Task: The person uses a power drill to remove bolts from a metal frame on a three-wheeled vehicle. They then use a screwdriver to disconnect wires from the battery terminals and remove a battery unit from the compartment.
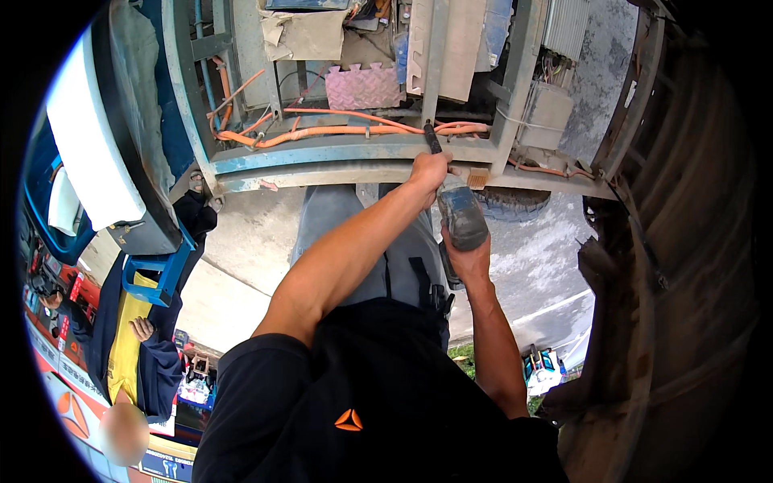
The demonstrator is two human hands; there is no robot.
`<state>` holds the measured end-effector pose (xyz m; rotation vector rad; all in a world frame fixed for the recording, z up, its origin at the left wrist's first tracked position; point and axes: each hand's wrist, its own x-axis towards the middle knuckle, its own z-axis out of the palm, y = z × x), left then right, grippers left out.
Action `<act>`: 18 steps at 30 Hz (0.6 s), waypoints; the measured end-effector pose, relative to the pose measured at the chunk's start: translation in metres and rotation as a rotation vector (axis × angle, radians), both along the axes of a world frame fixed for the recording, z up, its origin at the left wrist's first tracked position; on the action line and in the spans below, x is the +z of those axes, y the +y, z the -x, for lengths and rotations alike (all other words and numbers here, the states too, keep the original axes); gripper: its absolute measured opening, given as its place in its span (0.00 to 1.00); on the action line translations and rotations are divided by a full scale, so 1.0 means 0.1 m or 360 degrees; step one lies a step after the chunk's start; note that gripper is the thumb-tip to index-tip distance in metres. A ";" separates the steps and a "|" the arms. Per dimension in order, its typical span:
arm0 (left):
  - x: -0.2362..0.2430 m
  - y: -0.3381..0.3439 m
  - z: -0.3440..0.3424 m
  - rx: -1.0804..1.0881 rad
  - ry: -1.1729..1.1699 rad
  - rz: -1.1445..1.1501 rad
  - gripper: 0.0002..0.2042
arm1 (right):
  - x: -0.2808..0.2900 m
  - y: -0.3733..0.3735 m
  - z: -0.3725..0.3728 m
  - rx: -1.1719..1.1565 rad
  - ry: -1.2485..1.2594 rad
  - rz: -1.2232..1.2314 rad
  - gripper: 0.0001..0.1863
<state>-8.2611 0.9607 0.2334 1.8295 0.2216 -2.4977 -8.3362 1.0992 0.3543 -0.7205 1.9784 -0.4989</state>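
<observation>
A grey and black pistol-shaped power tool [465,216] is held in front of my legs, pointing away from me. My right hand [470,259] is closed round its handle, behind the body. Up front, my left hand [430,172] wraps the tool's nose, close to the metal beam. From the nose a slim black shaft [433,138] reaches over the beam to the foot of an upright post; its tip meets the frame there, and the exact contact is too small to tell. The blue-grey metal frame [322,154] runs across in front of me.
Orange cable conduit [314,134] is clipped along the frame. A small brush [477,179] lies on the beam, right of the tool. Pink foam matting [362,86] and cardboard [302,36] lie beyond. At left stands another person in a yellow top [133,322], beside a blue plastic stool [157,274].
</observation>
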 end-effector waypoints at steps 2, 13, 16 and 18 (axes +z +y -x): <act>0.04 0.04 -0.09 0.0008 0.0006 -0.0026 0.16 | 0.13 -0.23 0.04 0.0168 0.0006 0.0014 0.45; 0.02 0.16 -0.14 0.0028 0.0077 0.0036 0.19 | 0.30 -0.40 0.03 0.0264 0.0099 -0.0231 0.37; 0.03 0.18 -0.13 0.0038 0.0089 0.0051 0.21 | 0.30 -0.36 0.05 0.0259 0.0101 -0.0170 0.37; 0.04 0.16 -0.11 0.0029 0.0080 0.0038 0.21 | 0.25 -0.34 0.04 0.0222 0.0084 -0.0065 0.37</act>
